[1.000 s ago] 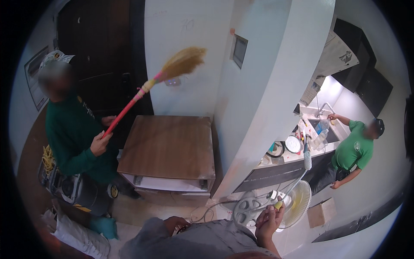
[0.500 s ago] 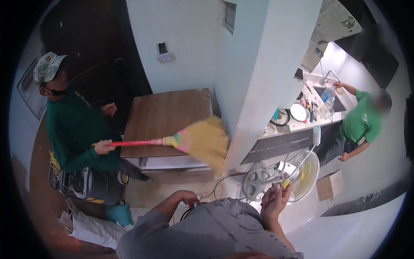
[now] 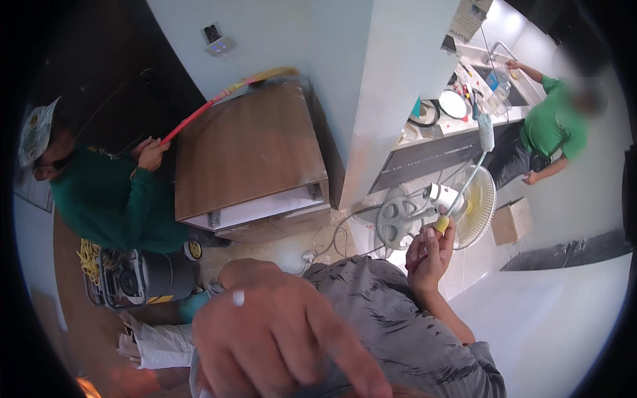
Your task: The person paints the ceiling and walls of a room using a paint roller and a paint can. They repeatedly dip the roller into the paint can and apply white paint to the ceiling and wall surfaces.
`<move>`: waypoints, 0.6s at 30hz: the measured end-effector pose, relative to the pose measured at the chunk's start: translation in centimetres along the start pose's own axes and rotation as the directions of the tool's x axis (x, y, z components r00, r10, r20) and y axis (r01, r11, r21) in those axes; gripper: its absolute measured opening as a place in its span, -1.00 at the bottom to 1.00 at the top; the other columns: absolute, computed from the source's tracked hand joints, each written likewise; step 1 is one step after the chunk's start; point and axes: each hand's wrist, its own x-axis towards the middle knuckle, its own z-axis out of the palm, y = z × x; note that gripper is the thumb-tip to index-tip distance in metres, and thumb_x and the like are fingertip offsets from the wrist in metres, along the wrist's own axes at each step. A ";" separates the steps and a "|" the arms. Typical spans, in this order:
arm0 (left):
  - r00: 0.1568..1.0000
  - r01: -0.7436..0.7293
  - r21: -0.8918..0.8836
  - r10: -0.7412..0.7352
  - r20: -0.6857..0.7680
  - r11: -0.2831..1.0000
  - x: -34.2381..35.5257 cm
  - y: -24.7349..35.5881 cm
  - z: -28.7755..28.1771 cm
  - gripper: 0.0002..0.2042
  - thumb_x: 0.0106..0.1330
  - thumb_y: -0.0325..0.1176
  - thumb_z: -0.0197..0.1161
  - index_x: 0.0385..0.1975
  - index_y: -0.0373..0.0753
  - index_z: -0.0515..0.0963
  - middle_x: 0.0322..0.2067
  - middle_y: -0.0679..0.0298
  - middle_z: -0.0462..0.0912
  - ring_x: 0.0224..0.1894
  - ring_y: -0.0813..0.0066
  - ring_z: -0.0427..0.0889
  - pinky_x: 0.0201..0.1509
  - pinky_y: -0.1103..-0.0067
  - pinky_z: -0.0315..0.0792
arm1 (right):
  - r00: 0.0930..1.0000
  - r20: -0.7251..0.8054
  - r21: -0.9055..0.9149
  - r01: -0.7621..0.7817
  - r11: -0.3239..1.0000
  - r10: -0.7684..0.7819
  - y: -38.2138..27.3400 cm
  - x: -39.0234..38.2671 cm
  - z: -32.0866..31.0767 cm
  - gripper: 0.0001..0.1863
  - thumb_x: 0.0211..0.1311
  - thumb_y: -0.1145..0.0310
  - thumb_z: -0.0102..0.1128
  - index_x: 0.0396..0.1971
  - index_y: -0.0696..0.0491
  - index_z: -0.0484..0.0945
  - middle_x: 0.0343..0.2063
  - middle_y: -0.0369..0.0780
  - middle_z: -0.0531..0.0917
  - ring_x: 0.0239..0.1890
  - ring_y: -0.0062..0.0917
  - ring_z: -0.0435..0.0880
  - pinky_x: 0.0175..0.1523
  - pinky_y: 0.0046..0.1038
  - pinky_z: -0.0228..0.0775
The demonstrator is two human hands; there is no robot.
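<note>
Right hand grips yellow-handled, pale-blue-sleeved paint roller; left hand: grip indeterminate. Apparent step: holding; movement requires firm grip.

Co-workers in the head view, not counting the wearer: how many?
2. One co-worker at left, holding a broom; the other person at right, one arm stretched toward the sink. More could be hidden behind the wall.

- Slim paint roller: pale blue-white, fuzzy cylindrical sleeve on a thin, pale, bent rod; yellow handle end visible.
- Pinched at the handle by the right hand's fingers, slanting, sleeve pointing away from the body.
</note>
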 end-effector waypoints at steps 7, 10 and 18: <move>0.982 -0.151 0.076 0.158 -0.100 0.986 -0.5 -0.9 1.8 -0.60 0.44 -0.54 -0.01 -0.71 -0.03 0.38 -0.64 0.38 0.42 -0.54 0.48 0.50 0.24 0.37 0.56 | 0.995 -0.031 -0.010 0.097 0.995 -0.097 0.4 -0.5 -0.6 -0.40 0.49 0.51 0.00 0.45 0.18 0.08 -0.36 -0.26 0.51 -0.74 -0.72 0.33 -0.67 -0.68 0.21; 0.969 -0.181 0.087 0.193 -0.156 0.980 -0.5 -1.7 3.0 -0.63 0.43 -0.55 -0.01 -0.68 -0.07 0.44 -0.60 0.35 0.50 -0.50 0.47 0.56 0.27 0.36 0.55 | 0.994 -0.077 -0.013 0.076 0.997 -0.077 0.1 -1.0 -0.5 -0.38 0.48 0.52 0.02 0.46 0.18 0.06 -0.36 -0.26 0.51 -0.74 -0.72 0.35 -0.68 -0.68 0.21; 0.984 -0.138 -0.273 0.164 0.074 0.952 -0.8 -2.9 -2.4 -0.66 0.42 -0.48 0.11 -0.69 -0.09 0.44 -0.53 0.34 0.60 -0.50 0.46 0.55 -0.02 0.47 0.53 | 0.992 -0.090 -0.041 0.087 0.995 -0.091 0.1 -1.5 -1.5 -0.39 0.47 0.53 0.01 0.45 0.17 0.08 -0.43 -0.28 0.50 -0.74 -0.72 0.35 -0.68 -0.68 0.21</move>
